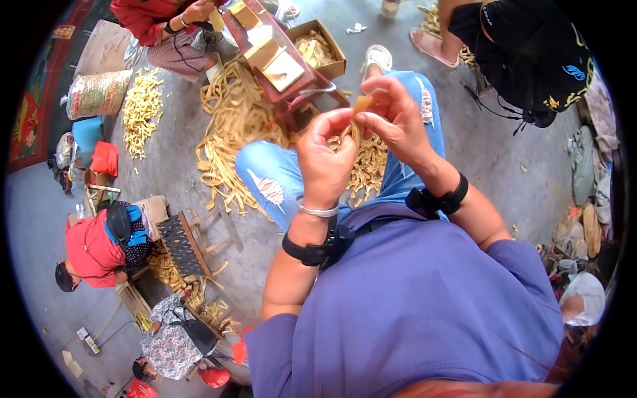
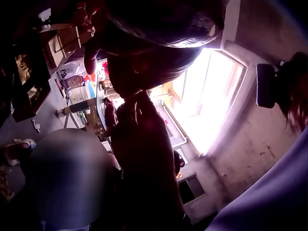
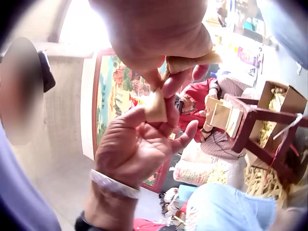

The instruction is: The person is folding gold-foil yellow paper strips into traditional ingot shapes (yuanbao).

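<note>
My left hand, with a white bracelet at its wrist, pinches a tan flat strip between thumb and fingers. From the other side my right hand grips the same strip, the two hands meeting over my lap. In the right wrist view the strip is folded and twisted where the fingertips meet, one end sticking out past each hand. The left wrist view is dark, and the strip is hidden there behind the hands. Below the hands, between my knees, lies a pile of short knotted pieces.
A heap of long tan strips lies on the floor by my left knee. Ahead stand a dark red bench with wooden blocks and a cardboard box of strips. Several other people sit around, with another pile of knotted pieces at left.
</note>
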Motion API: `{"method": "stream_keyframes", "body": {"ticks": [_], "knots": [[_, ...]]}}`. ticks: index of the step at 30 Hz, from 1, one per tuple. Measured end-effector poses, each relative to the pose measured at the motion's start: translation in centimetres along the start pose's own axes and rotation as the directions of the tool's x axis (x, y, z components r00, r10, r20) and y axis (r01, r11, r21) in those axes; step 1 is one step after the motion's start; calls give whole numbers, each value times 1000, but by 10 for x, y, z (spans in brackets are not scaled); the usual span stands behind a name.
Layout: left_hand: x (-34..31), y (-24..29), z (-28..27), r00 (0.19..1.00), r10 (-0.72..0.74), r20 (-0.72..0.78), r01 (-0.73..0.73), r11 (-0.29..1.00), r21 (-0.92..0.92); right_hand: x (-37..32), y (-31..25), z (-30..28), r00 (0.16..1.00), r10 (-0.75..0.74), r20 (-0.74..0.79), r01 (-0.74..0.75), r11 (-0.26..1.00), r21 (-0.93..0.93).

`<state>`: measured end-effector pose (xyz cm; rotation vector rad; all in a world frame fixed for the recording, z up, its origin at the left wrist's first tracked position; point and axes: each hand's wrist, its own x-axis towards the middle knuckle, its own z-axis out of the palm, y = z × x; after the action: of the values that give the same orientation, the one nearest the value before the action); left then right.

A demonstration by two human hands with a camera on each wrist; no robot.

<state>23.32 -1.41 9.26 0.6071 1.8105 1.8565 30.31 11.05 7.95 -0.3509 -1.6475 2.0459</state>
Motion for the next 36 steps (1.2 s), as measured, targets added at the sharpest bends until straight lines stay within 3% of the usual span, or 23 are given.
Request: {"method": "stream_keyframes", "body": {"ticks": [2,4,6,9,11,20,24,26,27,30,31,34,35,36], "knots": [[-3,2,2,975,216,-49,-186,917,353,-3,4,3,996,23,-83,-26,999,-27],[-4,4,0,884,465,43,-383,667,639,-5,13,2,987,-75,-140,48,982,-184],[-3,2,2,844,532,71,-438,607,663,-5,14,4,972,-157,-173,92,938,-333],[-2,-4,1,817,564,119,-486,565,666,-2,7,-7,967,-254,11,211,777,-593],[-2,-8,0,794,589,147,-516,527,676,-1,8,-8,971,-238,10,199,786,-585],[-1,-6,-2,747,640,180,-576,487,657,2,-9,-22,930,-141,338,312,790,-528],[-4,3,-3,826,514,232,-494,460,738,3,-14,-29,933,46,356,174,810,-560],[-8,1,-8,868,370,331,-477,438,762,1,-10,-29,911,17,412,250,773,-583],[-9,0,-9,861,378,339,-486,419,767,-2,-8,-28,909,13,417,265,755,-600],[-11,-6,-12,960,185,210,-278,719,637,-8,-10,-22,926,-25,376,269,744,-612],[-12,-11,-14,988,58,145,-120,876,468,-8,-17,-20,928,-17,371,261,740,-620],[-17,-8,-18,974,-172,146,127,952,278,-12,-13,-19,922,-44,384,284,752,-595],[-14,-9,-19,957,185,222,-272,834,481,-13,-8,-20,917,-63,393,300,758,-579],[-14,-6,-19,944,259,205,-330,762,558,-17,-1,-21,940,60,336,110,878,-465]]}}
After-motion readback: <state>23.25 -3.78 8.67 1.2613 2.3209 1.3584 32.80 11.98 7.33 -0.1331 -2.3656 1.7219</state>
